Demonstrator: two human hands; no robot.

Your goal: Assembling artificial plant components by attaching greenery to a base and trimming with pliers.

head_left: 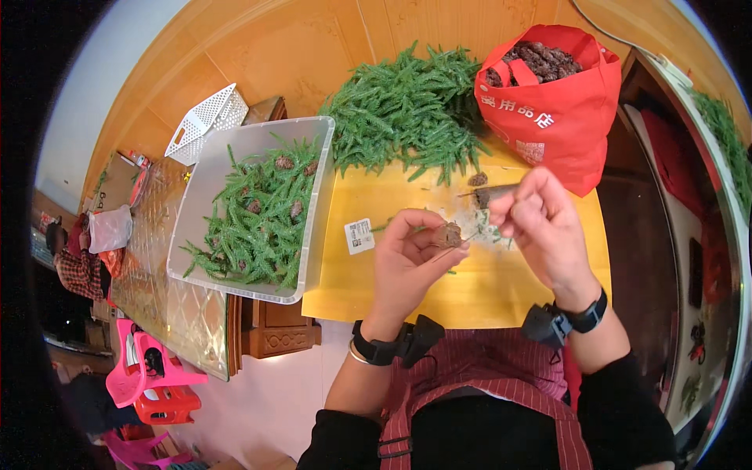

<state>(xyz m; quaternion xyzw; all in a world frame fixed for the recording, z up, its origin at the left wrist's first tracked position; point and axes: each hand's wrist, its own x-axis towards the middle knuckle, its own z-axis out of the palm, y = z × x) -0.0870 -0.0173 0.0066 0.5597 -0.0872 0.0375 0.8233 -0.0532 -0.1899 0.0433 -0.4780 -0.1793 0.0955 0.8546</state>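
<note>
While the left hand (407,254) grips a pinecone (449,234), the right hand (551,235) hovers near

Over the yellow tabletop (348,290), the left fingers pinch the pinecone; whether the right's curled fingers hold anything, I can't tell. Leftward, a plastic bin (313,235) holds green sprigs (235,215).

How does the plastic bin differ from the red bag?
The bin is translucent and straight-sided; the bag is red, soft-sided and handled.
The bin shows green sprigs with scattered pine cones; the bag shows only cones.
The bin stands left, the bag far right.
Both are open-topped.
</note>
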